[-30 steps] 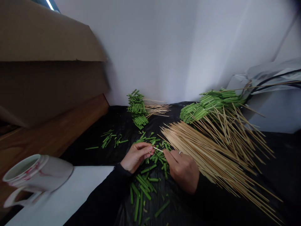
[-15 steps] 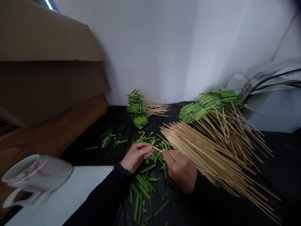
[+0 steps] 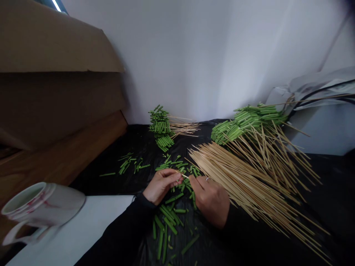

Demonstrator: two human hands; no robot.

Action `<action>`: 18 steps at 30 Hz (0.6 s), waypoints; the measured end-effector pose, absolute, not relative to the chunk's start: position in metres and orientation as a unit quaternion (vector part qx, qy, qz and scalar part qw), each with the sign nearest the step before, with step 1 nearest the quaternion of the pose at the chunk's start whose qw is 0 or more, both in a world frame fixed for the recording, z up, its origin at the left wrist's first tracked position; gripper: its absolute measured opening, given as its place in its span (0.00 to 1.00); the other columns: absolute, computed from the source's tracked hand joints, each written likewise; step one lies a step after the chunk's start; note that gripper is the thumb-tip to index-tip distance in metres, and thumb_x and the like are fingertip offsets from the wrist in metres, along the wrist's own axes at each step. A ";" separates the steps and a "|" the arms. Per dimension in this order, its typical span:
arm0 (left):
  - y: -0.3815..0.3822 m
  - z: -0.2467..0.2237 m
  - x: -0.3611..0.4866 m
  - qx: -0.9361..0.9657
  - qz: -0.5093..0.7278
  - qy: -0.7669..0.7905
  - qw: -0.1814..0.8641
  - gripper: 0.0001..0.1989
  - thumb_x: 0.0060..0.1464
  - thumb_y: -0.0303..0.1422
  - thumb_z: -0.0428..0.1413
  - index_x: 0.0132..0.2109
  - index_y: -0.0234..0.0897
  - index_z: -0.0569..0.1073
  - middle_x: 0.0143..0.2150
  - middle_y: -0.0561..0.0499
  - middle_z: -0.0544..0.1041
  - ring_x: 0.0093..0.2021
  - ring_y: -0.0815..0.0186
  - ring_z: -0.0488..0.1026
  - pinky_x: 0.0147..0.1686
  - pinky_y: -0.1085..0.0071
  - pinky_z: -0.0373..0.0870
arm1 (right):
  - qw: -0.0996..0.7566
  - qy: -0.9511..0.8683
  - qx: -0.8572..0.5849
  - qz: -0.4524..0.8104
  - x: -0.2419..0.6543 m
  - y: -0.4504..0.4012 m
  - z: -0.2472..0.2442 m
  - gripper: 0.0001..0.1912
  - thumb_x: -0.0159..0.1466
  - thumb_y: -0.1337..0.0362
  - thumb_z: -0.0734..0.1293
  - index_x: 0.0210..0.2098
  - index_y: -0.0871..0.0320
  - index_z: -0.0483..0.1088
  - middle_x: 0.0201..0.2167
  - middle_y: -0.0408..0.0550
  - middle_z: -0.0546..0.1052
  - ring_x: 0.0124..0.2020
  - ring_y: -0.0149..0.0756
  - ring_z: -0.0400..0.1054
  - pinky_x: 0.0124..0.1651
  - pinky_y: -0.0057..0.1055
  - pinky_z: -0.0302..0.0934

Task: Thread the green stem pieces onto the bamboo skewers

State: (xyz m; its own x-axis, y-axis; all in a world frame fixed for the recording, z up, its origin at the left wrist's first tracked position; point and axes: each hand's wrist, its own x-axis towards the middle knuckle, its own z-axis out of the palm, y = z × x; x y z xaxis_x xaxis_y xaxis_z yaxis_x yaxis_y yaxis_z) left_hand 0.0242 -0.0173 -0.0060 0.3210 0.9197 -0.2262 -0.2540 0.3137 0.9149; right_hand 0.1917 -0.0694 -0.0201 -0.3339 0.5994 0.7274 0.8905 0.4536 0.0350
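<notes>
Over the scattered green stem pieces [image 3: 168, 216], my two hands meet with a thin wooden skewer [image 3: 185, 176] between them. My right hand [image 3: 213, 199], with a ring on one finger, is closed on the skewer. My left hand [image 3: 162, 184] pinches at the skewer's tip; whatever else is between its fingertips is too small to make out. A large bundle of bare skewers [image 3: 238, 177] lies beside my right hand. Skewered green stems form a small pile [image 3: 162, 129] at the back and a larger pile [image 3: 249, 122] at the back right.
A white mug [image 3: 55, 205] stands at the left by a white sheet [image 3: 83, 225]. Behind it are a cardboard box [image 3: 61, 92] and a wooden surface [image 3: 72, 151]. Black plastic [image 3: 111, 186] covers the work area. A pale box with clear plastic [image 3: 327, 125] sits at the far right.
My right hand has moved slightly left, closer to my left hand, and less of the skewer shows between them. The piles look unchanged.
</notes>
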 end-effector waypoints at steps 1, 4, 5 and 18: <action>-0.019 -0.006 0.026 0.417 0.411 0.404 0.703 0.11 0.38 0.33 0.69 0.29 0.30 0.79 0.26 0.49 0.78 0.28 0.72 0.72 0.32 0.77 0.68 | 0.332 -0.786 -0.474 -0.218 0.190 -0.069 -0.019 0.11 0.65 0.73 0.57 0.41 0.63 0.70 0.24 0.45 0.69 0.24 0.33 0.60 0.28 0.33 0.46; -0.022 -0.007 0.031 0.429 0.409 0.402 0.698 0.11 0.38 0.34 0.69 0.29 0.31 0.79 0.26 0.50 0.77 0.28 0.72 0.72 0.33 0.77 0.68 | 0.330 -0.782 -0.483 -0.215 0.186 -0.068 -0.016 0.09 0.66 0.71 0.58 0.39 0.62 0.70 0.24 0.44 0.69 0.24 0.33 0.61 0.28 0.32 0.46; -0.022 -0.006 0.031 0.432 0.413 0.402 0.693 0.11 0.39 0.34 0.69 0.29 0.31 0.79 0.26 0.50 0.77 0.29 0.72 0.72 0.34 0.76 0.67 | 0.325 -0.782 -0.486 -0.214 0.186 -0.067 -0.016 0.09 0.66 0.71 0.58 0.40 0.61 0.70 0.24 0.44 0.69 0.24 0.33 0.61 0.28 0.32 0.46; 0.004 -0.013 0.003 0.691 0.405 0.506 0.320 0.09 0.46 0.38 0.64 0.30 0.36 0.81 0.28 0.49 0.76 0.28 0.66 0.69 0.31 0.71 0.63 | 0.305 -0.769 -0.533 -0.177 0.226 -0.053 -0.016 0.12 0.65 0.71 0.57 0.41 0.59 0.71 0.26 0.45 0.70 0.26 0.31 0.60 0.29 0.32 0.45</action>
State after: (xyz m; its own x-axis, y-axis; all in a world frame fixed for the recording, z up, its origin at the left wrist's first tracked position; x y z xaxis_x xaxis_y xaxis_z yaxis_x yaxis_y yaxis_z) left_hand 0.0034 0.0036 -0.0127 0.1602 0.9585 0.2357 0.4409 -0.2831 0.8517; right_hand 0.2257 -0.0530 -0.0160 -0.2461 0.7113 0.6584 0.9277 0.3695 -0.0524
